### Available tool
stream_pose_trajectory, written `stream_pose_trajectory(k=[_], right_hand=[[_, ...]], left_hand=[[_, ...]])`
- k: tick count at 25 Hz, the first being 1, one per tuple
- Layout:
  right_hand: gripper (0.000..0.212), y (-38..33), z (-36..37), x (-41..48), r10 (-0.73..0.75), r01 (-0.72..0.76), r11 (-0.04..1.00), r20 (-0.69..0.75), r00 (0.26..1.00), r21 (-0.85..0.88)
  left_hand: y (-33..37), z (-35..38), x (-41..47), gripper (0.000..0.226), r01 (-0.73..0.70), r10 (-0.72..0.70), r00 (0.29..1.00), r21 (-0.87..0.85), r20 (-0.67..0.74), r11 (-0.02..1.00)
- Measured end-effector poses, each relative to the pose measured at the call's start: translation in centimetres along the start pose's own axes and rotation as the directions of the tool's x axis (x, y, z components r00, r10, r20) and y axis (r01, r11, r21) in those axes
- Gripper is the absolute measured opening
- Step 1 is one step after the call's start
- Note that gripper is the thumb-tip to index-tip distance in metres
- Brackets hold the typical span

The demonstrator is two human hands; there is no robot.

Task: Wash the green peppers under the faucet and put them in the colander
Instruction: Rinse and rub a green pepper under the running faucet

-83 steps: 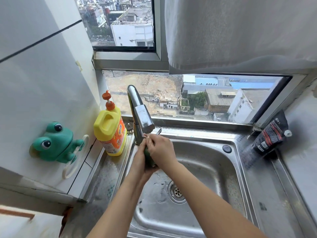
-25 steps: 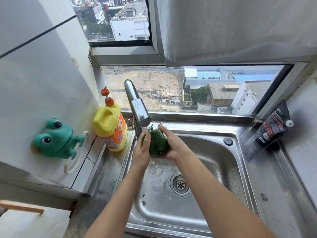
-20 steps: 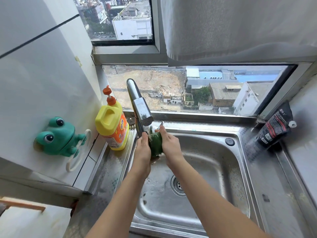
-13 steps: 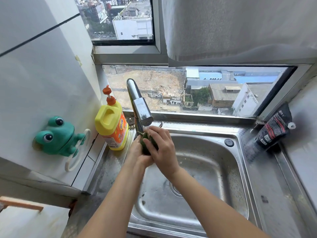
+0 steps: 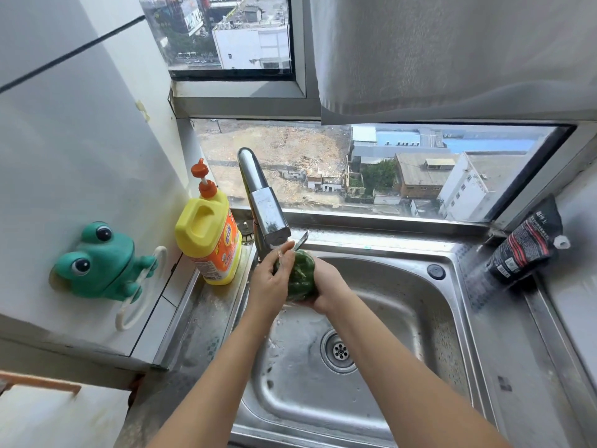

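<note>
A dark green pepper (image 5: 300, 275) is held directly below the spout of the steel faucet (image 5: 262, 205), over the back left of the steel sink (image 5: 416, 305). Water runs onto it and splashes into the basin. My left hand (image 5: 270, 282) lies against the pepper's left side with its fingers across the top. My right hand (image 5: 327, 286) cups it from the right and underneath. No colander is in view, and no other pepper.
A yellow detergent bottle (image 5: 209, 237) with an orange pump stands left of the faucet. A green frog holder (image 5: 97, 263) sticks to the left wall. A black pouch (image 5: 523, 245) leans in the right corner. The drain (image 5: 339, 350) sits mid-basin. A window runs behind the sink.
Half a second ago my right hand covered the pepper from above; now it has slid under and to the right, so the pepper's top shows. The pepper stays under the spout.
</note>
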State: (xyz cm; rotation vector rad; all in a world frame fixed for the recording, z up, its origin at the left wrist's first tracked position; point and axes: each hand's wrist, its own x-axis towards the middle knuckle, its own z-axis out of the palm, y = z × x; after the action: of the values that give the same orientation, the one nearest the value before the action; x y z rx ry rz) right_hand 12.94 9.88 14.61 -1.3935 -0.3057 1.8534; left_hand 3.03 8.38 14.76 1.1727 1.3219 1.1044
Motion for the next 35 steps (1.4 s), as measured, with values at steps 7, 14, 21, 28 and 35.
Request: stream_pose_trajectory(k=[7, 14, 21, 28, 35], right_hand=[[0.037, 1.5, -0.5, 0.6, -0.736, 0.571, 0.451, 0.075, 0.672, -0.686], [0.062, 1.9, -2.5, 0.6, -0.693, 0.707, -0.166, 0.592, 0.413, -0.687], [0.062, -1.8, -2.0, 0.0, -0.462, 0.511, -0.308, 0.596, 0.657, -0.802], [0.046, -4.9, -3.7, 0.9, -0.258, 0.561, 0.246, 0.504, 0.824, -0.791], [0.075, -5.5, -4.1, 6.1, -0.322, 0.335, 0.525, 0.181, 0.929, -0.782]], left_hand=[[1.1, -0.2, 1.3, 0.042, 0.691, -0.624, 0.723, -0.272, 0.297, 0.670], [0.6, -1.0, 2.1, 0.025, 0.752, -0.654, 0.629, -0.542, 0.422, 0.374], [0.3, -1.6, 2.3, 0.048, 0.751, -0.639, 0.584, -0.632, 0.501, 0.191], [-0.6, -1.8, 2.1, 0.063, 0.789, -0.725, 0.507, -0.589, 0.467, 0.172], [-2.1, -3.3, 1.5, 0.025, 0.727, -0.725, 0.661, -0.403, 0.194, 0.556]])
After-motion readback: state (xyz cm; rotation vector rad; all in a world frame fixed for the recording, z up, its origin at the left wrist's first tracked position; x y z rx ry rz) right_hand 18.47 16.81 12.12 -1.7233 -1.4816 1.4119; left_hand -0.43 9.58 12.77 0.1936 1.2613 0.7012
